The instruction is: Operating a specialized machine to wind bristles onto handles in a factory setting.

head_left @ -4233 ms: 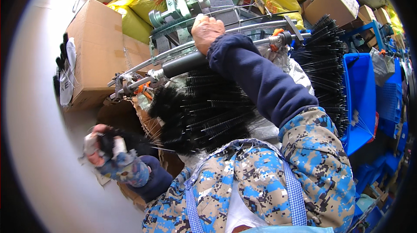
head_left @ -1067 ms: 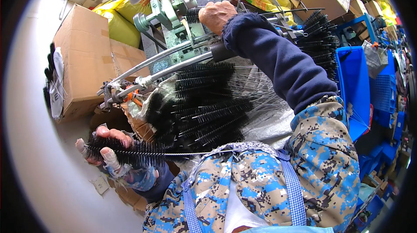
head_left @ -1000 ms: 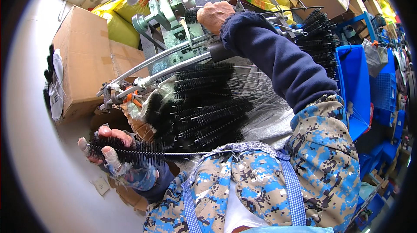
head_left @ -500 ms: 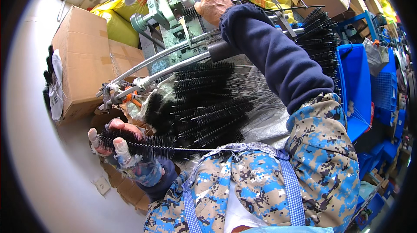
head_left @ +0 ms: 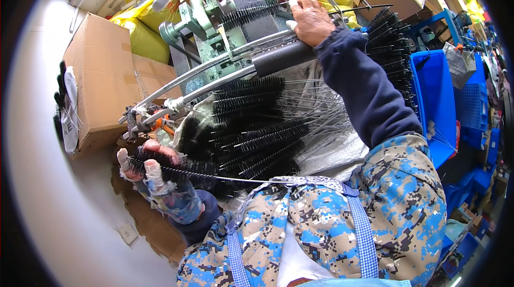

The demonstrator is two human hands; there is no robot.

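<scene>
My left hand, with white tape on some fingers, is closed around the black bristles of a twisted-wire tube brush. The bare wire stem runs right across my lap. Over the green bench machine, my right hand curls its fingers at the right end of another black tube brush. What those fingers grip is hidden. This brush extends left to the machine's head. Below my right hand lies a dark sleeve on a metal rod.
Between my body and the machine lies a pile of black tube brushes, wire stems pointing right. More brushes stand by a blue bin at right. Cardboard boxes and yellow sacks crowd the left and back.
My right hand has moved right, away from the machine's head, and more of the brush there shows. My left hand still holds its brush, nearly in place.
</scene>
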